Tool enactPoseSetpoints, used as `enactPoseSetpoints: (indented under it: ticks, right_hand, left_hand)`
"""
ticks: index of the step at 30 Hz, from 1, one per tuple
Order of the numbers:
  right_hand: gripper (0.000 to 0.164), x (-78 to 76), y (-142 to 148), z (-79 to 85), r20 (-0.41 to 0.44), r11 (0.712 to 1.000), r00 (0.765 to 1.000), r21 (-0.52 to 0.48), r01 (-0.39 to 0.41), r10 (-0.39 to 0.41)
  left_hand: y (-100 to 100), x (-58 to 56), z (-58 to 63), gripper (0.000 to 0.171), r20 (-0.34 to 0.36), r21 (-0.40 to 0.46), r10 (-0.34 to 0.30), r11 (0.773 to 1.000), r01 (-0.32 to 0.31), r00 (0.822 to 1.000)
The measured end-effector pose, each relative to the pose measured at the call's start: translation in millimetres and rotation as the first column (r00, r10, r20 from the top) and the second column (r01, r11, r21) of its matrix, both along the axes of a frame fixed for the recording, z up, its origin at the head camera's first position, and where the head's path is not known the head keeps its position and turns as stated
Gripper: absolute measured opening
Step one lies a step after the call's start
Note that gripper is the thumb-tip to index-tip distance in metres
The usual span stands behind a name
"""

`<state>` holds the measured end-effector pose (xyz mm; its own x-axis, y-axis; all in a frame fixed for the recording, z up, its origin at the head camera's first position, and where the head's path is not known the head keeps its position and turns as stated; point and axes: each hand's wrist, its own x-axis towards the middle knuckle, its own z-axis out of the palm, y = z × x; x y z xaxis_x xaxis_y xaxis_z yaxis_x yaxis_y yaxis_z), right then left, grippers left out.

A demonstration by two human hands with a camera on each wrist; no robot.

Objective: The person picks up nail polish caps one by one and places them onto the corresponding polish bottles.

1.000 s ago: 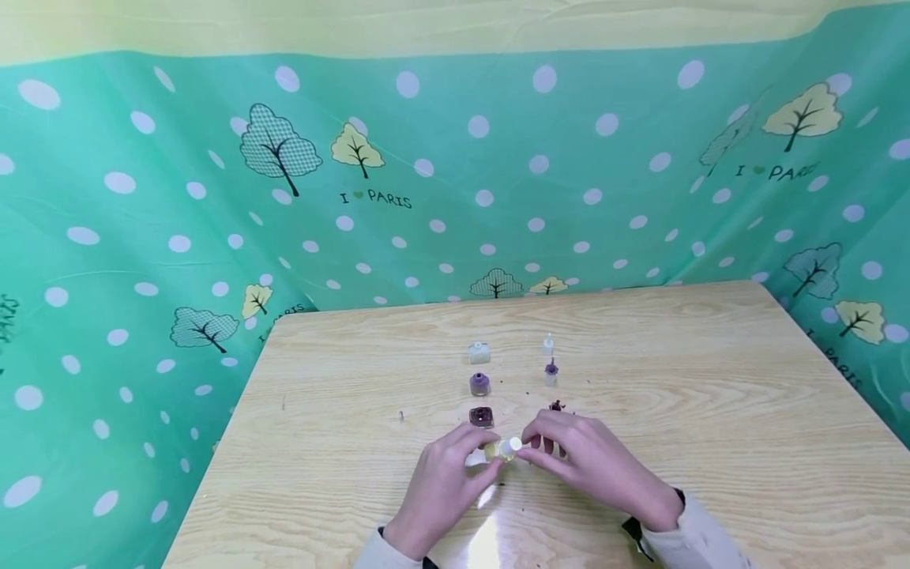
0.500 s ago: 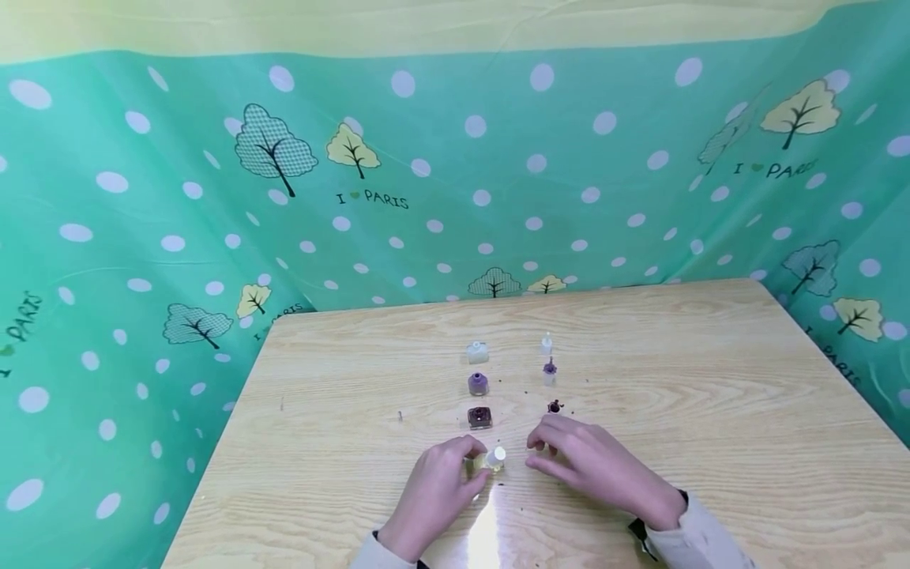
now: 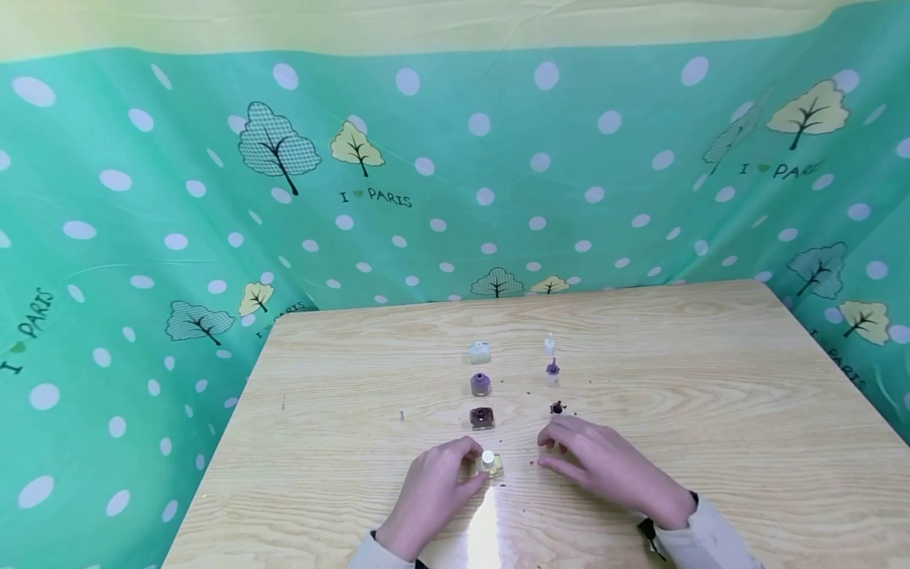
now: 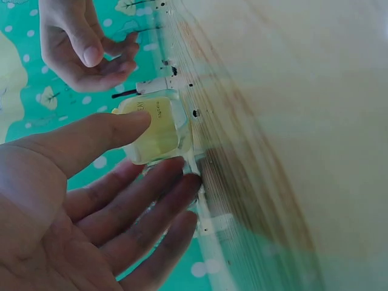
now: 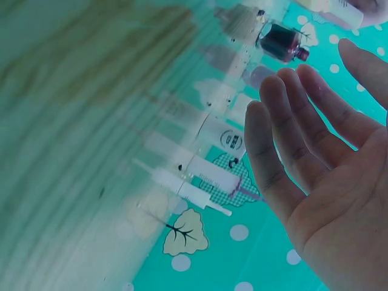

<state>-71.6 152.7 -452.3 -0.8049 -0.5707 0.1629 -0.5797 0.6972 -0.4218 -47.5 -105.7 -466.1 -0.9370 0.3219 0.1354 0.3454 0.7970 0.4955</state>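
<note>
"Bench (image 3: 675, 371) below; how do your hands lie?"

"My right hand (image 3: 604, 468) is relaxed, holding nothing. Thumb and fingers of my left hand (image 3: 434, 486) lightly hold the yellow bottle (image 4: 159, 138), seemingly upright on the bench, just nearer me than the dark bottle (image 3: 482, 419)."

"How will it handle?"

"Light, I'd judge, and stiff. It looks like glass: slick, liable to chip if dropped. I'd pinch the body's opposite sides, low down, and keep off the small white cap (image 3: 487, 458)."
</note>
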Motion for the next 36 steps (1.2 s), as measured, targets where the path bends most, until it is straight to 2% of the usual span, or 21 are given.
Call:
enactPoseSetpoints:
  ticks: [4, 11, 17, 21, 29, 36]
  right_hand:
    - [0.014, -2.2, 4.5, 1.9, 0.013, 1.000, 1.000, 0.012, 0.019, -0.019]
    - [0.016, -6.9, 19.6, 4.8, -0.016, 0.999, 0.999, 0.004, 0.047, -0.047]
    - [0.017, -11.3, 33.6, 7.9, -0.032, 0.993, 0.993, 0.005, 0.116, -0.116]
    - [0.018, -15.1, 38.2, 7.1, -0.033, 0.987, 0.987, 0.019, 0.157, -0.156]
    - [0.026, -26.4, 40.2, 5.0, -0.019, 0.983, 0.983, 0.031, 0.181, -0.180]
    - [0.031, -34.2, 38.7, 2.6, 0.031, 0.982, 0.982, 0.048, 0.184, -0.186]
  left_hand:
    - [-3.3, 0.9, -1.2, 0.031, 0.005, -0.021, 0.010, 1.000, -0.010, 1.000]
    - [-15.0, 0.2, -2.7, 0.034, 0.014, -0.031, 0.019, 0.999, -0.019, 1.000]
    - [-21.5, -3.7, -4.0, 0.033, -0.035, -0.008, 0.056, 0.998, -0.056, 0.998]
    - [-23.7, -7.2, -3.8, 0.034, -0.056, 0.013, 0.076, 0.997, -0.075, 0.996]
    - [-25.5, -18.4, -3.9, 0.034, -0.088, 0.024, 0.118, 0.993, -0.117, 0.989]
    - [-24.5, -26.5, -6.1, 0.040, -0.075, 0.038, 0.133, 0.991, -0.130, 0.988]
